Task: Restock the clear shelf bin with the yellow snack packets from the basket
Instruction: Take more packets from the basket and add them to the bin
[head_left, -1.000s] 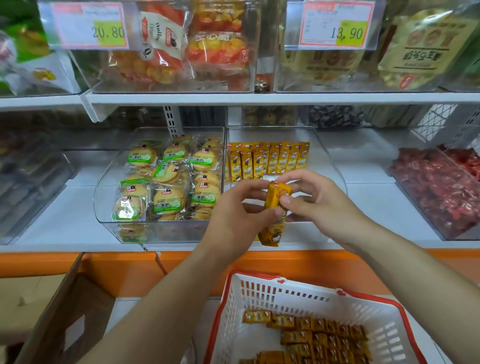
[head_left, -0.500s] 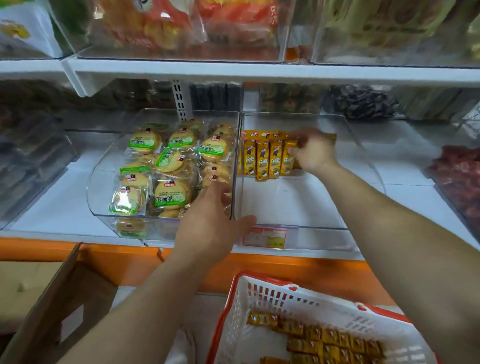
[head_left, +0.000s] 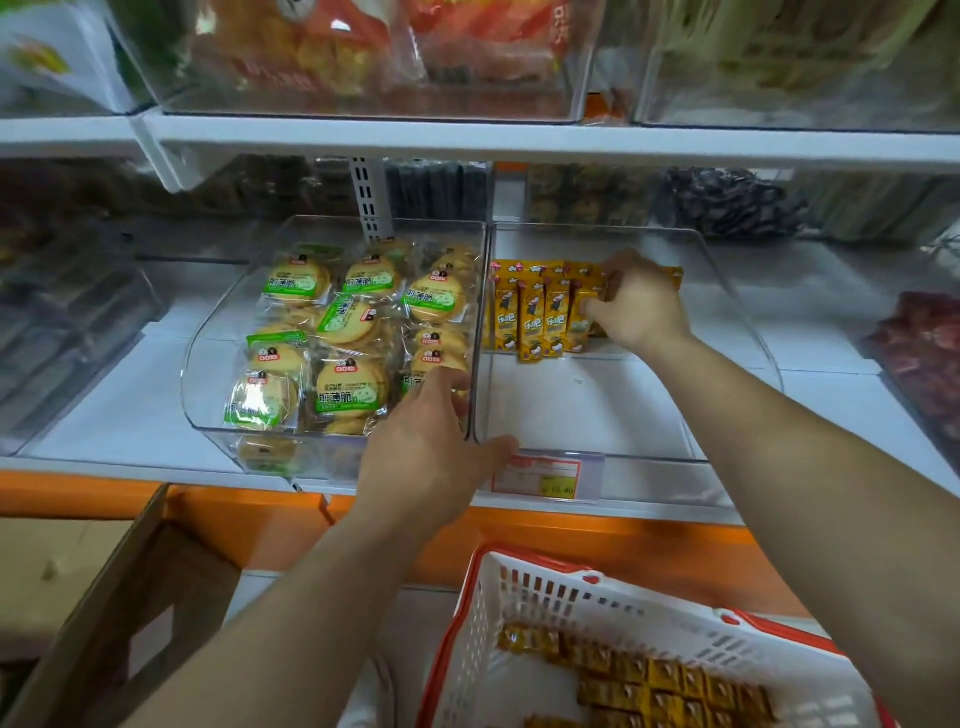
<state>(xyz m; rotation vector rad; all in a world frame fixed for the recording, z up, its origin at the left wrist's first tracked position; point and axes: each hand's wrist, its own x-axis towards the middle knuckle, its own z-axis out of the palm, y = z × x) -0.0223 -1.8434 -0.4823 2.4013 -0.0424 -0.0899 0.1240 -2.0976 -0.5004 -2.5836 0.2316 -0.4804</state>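
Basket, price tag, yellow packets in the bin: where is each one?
basket (head_left: 675, 629), head view, white slotted far wall.
price tag (head_left: 545, 475), head view, middle of the label.
yellow packets (head_left: 532, 322), head view, front of a standing packet.

The white shelf (head_left: 119, 410) carries 2 bins side by side. The biscuit bin (head_left: 208, 405) stands left, the clear shelf bin (head_left: 654, 480) right.

packets (head_left: 540, 317) at bin (head_left: 737, 332) back, basket (head_left: 524, 618) below
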